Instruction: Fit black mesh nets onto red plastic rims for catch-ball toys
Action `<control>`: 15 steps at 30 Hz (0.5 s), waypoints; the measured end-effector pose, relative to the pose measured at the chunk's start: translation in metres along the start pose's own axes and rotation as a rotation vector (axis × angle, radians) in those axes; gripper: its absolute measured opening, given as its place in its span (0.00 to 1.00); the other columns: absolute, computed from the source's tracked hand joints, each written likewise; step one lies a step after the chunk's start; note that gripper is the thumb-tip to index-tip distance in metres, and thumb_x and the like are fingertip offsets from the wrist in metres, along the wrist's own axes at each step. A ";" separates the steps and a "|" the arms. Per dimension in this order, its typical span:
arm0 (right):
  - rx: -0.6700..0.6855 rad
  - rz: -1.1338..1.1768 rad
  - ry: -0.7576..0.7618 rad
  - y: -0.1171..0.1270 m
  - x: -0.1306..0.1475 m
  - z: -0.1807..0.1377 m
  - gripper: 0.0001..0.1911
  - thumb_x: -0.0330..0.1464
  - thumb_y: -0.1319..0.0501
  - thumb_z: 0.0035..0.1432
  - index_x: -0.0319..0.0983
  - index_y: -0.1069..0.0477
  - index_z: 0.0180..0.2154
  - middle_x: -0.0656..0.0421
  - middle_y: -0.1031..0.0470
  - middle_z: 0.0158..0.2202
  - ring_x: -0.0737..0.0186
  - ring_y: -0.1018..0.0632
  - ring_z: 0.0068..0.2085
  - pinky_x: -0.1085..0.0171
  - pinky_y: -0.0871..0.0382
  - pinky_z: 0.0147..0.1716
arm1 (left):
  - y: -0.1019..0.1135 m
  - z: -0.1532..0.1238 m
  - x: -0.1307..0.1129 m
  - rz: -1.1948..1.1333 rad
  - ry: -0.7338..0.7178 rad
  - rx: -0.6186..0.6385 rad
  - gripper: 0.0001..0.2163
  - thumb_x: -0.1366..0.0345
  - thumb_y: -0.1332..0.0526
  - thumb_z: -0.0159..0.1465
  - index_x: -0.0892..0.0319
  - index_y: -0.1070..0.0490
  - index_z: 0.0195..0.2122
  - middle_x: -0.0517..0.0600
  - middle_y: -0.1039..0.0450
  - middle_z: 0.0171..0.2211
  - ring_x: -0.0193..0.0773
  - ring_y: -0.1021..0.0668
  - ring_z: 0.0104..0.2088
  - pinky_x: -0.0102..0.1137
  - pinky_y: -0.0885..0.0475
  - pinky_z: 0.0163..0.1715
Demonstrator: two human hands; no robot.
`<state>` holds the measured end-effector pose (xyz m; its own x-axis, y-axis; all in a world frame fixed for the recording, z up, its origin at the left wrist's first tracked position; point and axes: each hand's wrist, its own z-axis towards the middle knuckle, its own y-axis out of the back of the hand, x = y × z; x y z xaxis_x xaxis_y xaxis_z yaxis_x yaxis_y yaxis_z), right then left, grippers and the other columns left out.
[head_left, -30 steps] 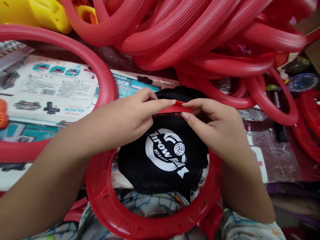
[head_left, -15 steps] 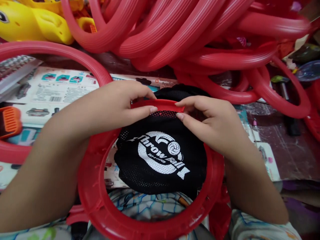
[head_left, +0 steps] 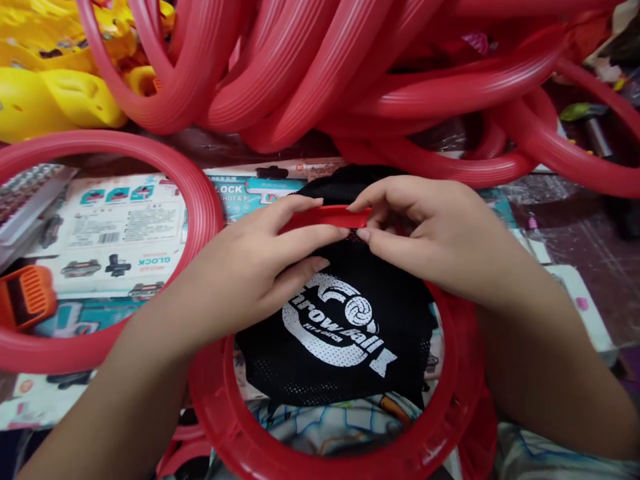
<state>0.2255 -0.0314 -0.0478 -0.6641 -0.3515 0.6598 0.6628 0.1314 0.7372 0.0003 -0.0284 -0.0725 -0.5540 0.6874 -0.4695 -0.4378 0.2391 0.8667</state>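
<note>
Pinching the ring (head_left: 213, 380) at its far rim, I have both hands on it: my left hand (head_left: 267, 250) has the rim between its fingers, and my right hand (head_left: 435, 233) nips it between thumb and forefinger, just beside the left fingertips. How hard each presses, I cannot tell. The net (head_left: 320, 380) spreads across the ring's opening, its mesh edge meeting the red rim under my fingertips. To do this bit well, I'd say I should work in short stretches, one hand steadying the rim while the other sets the mesh flat against it, without bunching; pulling too hard on one side would likely skew the cloth, and letting the ring's near side tip could drag the edge loose. As for writing, the white print (head_left: 325, 327) on the net reads "hrow Ball", the first letter behind my left hand, so presumably "Throw Ball", with a smaller line that looks like "FLY & CATCH" under it. Off to the left, the sheet (head_left: 155, 213) shows "GLOCK" inside the loose ring (head_left: 206, 200), and "LOCK" over "SHOT" and Chinese characters just outside it; around the barcode (head_left: 110, 237) the lettering is too small to read.
</note>
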 end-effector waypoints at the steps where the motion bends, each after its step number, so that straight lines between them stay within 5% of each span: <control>1: 0.006 0.016 -0.005 0.000 0.000 0.001 0.11 0.23 0.40 0.53 0.40 0.25 0.37 0.66 0.23 0.27 0.70 0.25 0.26 0.68 0.34 0.28 | -0.001 0.000 0.001 0.031 -0.018 -0.003 0.16 0.66 0.47 0.71 0.53 0.31 0.58 0.57 0.37 0.61 0.47 0.32 0.63 0.45 0.31 0.60; 15: 0.005 -0.028 0.011 0.000 0.000 0.002 0.14 0.18 0.40 0.50 0.38 0.24 0.37 0.66 0.24 0.26 0.70 0.26 0.26 0.68 0.33 0.29 | -0.006 -0.001 0.005 0.129 -0.077 -0.025 0.18 0.63 0.46 0.71 0.54 0.31 0.60 0.63 0.38 0.60 0.56 0.30 0.61 0.51 0.27 0.55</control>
<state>0.2251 -0.0291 -0.0476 -0.6785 -0.3655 0.6372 0.6422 0.1260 0.7561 -0.0004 -0.0274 -0.0799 -0.5515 0.7618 -0.3399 -0.3845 0.1295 0.9140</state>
